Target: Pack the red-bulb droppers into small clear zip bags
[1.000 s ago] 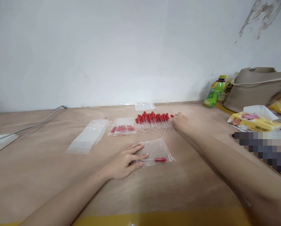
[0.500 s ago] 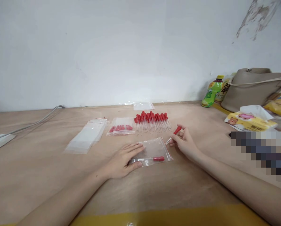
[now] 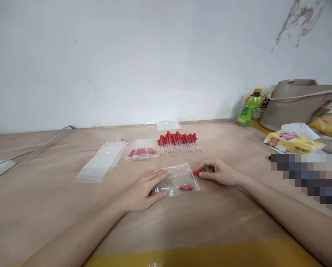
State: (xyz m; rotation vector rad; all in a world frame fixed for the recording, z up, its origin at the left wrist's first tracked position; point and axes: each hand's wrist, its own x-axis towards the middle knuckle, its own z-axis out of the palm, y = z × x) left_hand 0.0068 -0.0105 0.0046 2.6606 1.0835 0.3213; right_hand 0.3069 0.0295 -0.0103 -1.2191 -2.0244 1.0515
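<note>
A clear zip bag [image 3: 174, 177] lies flat on the table with one red-bulbed glass dropper [image 3: 186, 187] inside it. My left hand [image 3: 146, 189] rests on the bag's left end, fingers stretched out and thumb apart. At the bag's right-hand opening, my right hand [image 3: 217, 172] pinches a second dropper [image 3: 196, 172] by its red bulb. The glass tube of that dropper points left into the bag. Beyond the bag, many red-bulbed droppers [image 3: 177, 141] lie in a pile, tubes toward me.
Filled bags [image 3: 142, 144] with red bulbs lie left of the pile, beside a fanned stack of flat bags [image 3: 101, 161]. Another bag [image 3: 168, 126] lies near the wall. At right are a green bottle [image 3: 249, 107], a beige handbag [image 3: 291, 104] and a tissue pack [image 3: 293, 142]. A cable [image 3: 49, 141] runs at left.
My right hand has moved down and left, turning the dropper from slanted to nearly level and sliding its tube into the bag. My left hand has stayed on the bag.
</note>
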